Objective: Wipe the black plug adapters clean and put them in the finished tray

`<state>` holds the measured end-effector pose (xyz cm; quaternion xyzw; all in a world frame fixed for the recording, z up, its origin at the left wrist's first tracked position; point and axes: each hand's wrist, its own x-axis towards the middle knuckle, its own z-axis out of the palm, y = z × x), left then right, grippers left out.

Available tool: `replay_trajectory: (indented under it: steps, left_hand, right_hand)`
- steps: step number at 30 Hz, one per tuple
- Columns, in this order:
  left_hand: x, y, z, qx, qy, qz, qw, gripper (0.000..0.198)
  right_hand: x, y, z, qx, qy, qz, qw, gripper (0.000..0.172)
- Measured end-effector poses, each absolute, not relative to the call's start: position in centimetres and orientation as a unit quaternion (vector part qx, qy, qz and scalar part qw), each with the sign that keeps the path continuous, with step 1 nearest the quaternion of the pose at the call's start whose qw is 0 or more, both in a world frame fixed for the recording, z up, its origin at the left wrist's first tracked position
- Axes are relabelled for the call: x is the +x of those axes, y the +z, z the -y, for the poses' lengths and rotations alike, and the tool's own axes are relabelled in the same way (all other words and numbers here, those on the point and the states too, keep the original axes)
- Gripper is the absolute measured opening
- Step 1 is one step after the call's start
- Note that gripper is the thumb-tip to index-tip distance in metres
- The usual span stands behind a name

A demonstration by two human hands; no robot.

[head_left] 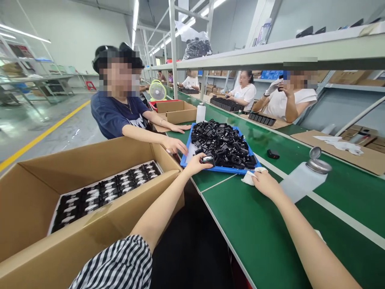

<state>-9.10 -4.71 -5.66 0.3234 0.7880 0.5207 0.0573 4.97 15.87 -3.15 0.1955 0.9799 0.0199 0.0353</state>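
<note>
My left hand (pixel 197 162) reaches to the near edge of a blue tray (pixel 184 157) and is closed on a small black plastic part (pixel 208 160). The tray is heaped with several black parts (pixel 224 142). My right hand (pixel 264 182) rests on the green table, its fingers closed on a white cloth (pixel 249 177) just in front of the tray. A co-worker's hand (pixel 176 145) lies at the tray's left corner.
A large cardboard box (pixel 90 224) at my left holds rows of black parts (pixel 105 192). A white dispenser bottle (pixel 303 176) stands right of my right hand. One loose black part (pixel 273 154) lies on the table. Other people sit along the far side.
</note>
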Motion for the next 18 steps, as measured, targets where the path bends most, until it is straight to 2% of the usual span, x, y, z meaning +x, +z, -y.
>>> replay_trajectory:
  steps: [3, 6, 11, 14, 18]
  left_hand:
    - [-7.5, -5.6, 4.7, 0.298, 0.560, -0.772, 0.028, 0.027]
    - [-5.1, -6.4, 4.4, 0.281, 0.591, -0.755, 0.041, 0.027]
    - [-2.9, -7.2, 3.1, 0.247, 0.541, -0.802, 0.048, 0.027]
    - [-4.3, -7.4, 3.4, 0.206, 0.563, -0.794, 0.103, 0.033]
    - [-3.7, -7.3, 6.5, 0.139, 0.668, -0.713, 0.162, 0.038]
  right_hand:
    - [4.7, -3.1, -15.9, 0.185, 0.020, -0.983, 0.014, 0.027]
    - [4.5, -3.0, -16.5, 0.181, 0.004, -0.983, 0.004, 0.026]
    - [4.3, -3.6, -16.4, 0.126, -0.034, -0.991, 0.009, 0.028]
    - [3.3, -4.5, -14.2, 0.062, -0.067, -0.996, -0.019, 0.032]
    - [2.7, -6.0, -9.8, 0.003, -0.169, -0.983, -0.070, 0.045]
